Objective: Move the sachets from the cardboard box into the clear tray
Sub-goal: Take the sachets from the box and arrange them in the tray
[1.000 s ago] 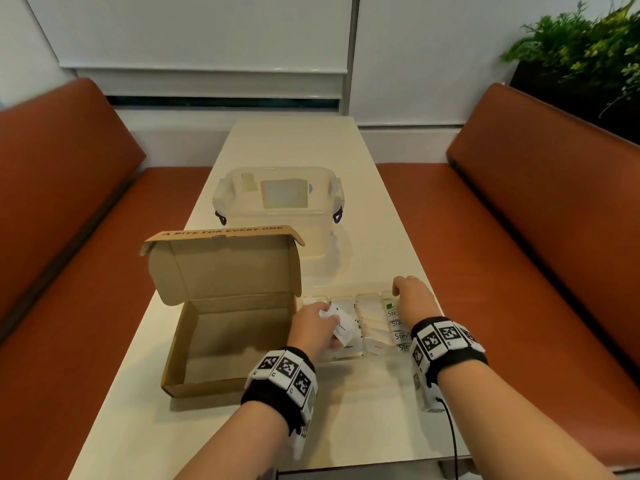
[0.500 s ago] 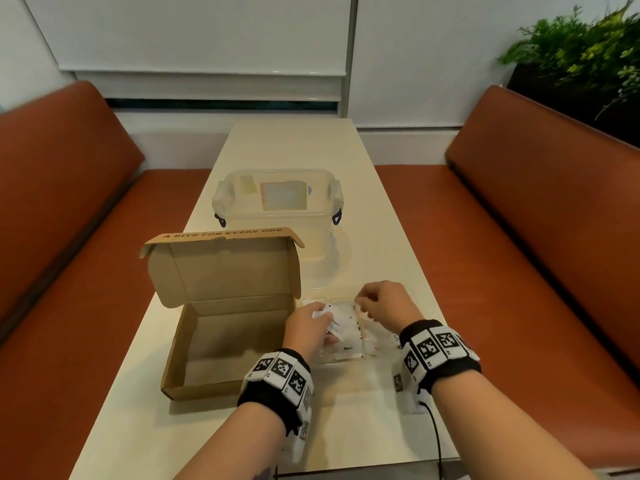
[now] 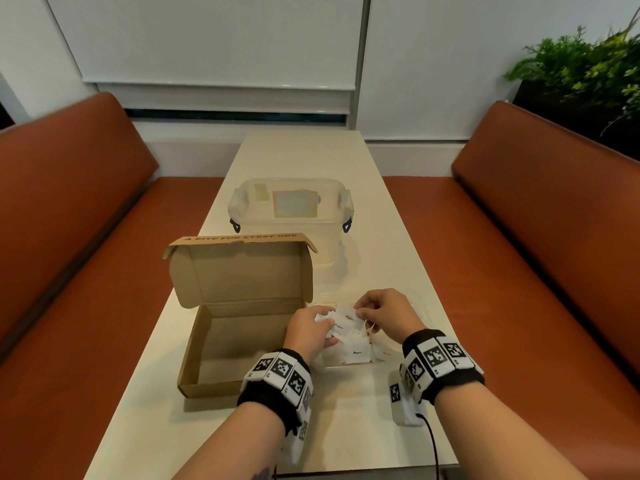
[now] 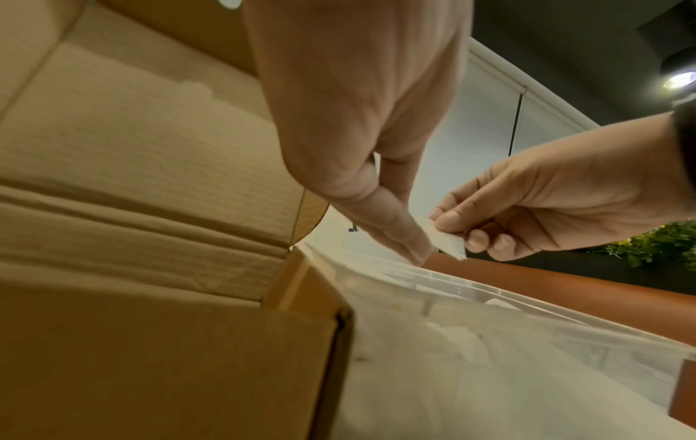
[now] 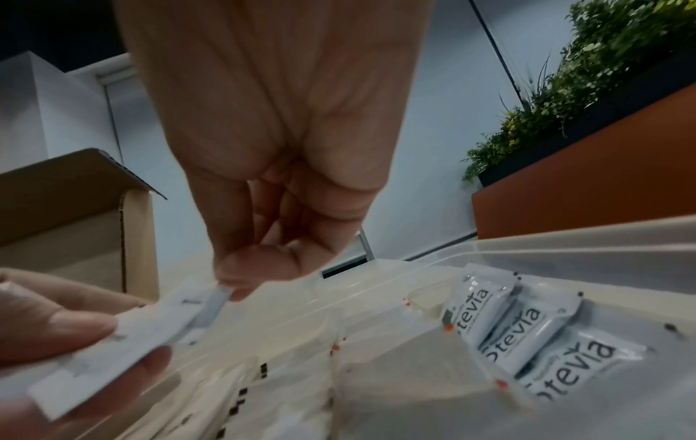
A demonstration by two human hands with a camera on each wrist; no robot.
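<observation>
Two hands meet over the clear tray [image 3: 420, 308], just right of the cardboard box [image 3: 242, 327]. Left hand [image 3: 308, 329] holds a small fan of white pepper sachets [image 3: 341, 322], thumb and fingers curled round the stack. Right hand [image 3: 386, 311] pinches the top sachet's far edge between thumb and fingertips [image 4: 448, 223]; the other fingers are tucked in. Likely reason: left acts as a magazine, right peels one off at a time so each can be laid into its own slot.

The tray is divided. The right wrist view shows Stevia sachets [image 5: 508, 324] overlapping in a row in a right-hand compartment, with more white sachets in the compartments nearer the box. Pepper packs [image 3: 356, 353] lie in the tray's left section, under the hands. The sort looks to be by type, so placement matters, not just a drop.

Box lid stands open and the visible floor is bare; the near right corner sits behind the left wrist, so that part can't be confirmed. Judging by that, the held stack may be the last batch.

The surface is a long cream table [image 3: 301, 154], with a lidded clear container [image 3: 291, 209] beyond the box. Orange-brown bench seats [image 3: 519, 237] run down both sides, white blinds hang behind, and a planter with greenery [image 3: 588, 71] sits at far right.
</observation>
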